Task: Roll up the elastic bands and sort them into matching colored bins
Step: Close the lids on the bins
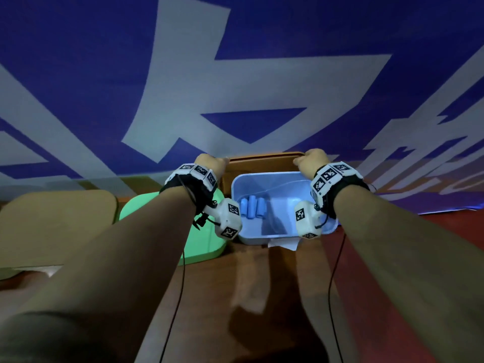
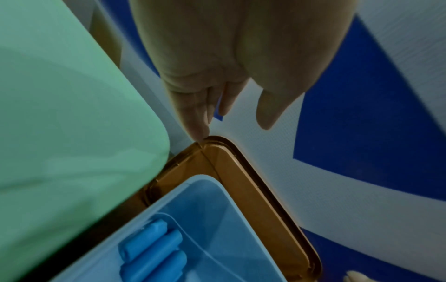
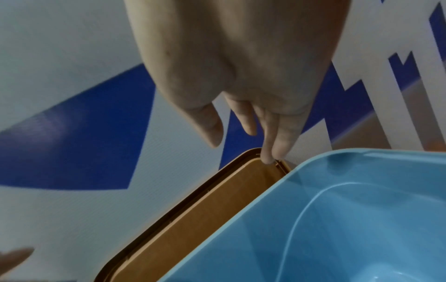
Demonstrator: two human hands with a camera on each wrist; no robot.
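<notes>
Three rolled blue bands (image 1: 252,206) (image 2: 154,246) lie side by side at the left of the light blue bin (image 1: 277,176) (image 2: 217,200) (image 3: 337,209). Right behind it stands an orange bin (image 1: 264,158) (image 2: 253,190) (image 3: 193,219); no band shows in the part of it that I see. My left hand (image 1: 212,161) (image 2: 226,106) touches the orange bin's far left corner with straight fingers. At the far right corner, my right hand (image 1: 311,157) (image 3: 243,126) rests its straight fingertips on the rim. Neither hand holds a band.
A green bin (image 1: 201,239) (image 2: 72,114) stands left of the blue one, partly under my left forearm. A tan object (image 1: 52,226) lies farther left. White paper (image 1: 284,243) pokes out under the blue bin. A blue and white banner (image 1: 235,74) rises close behind the bins.
</notes>
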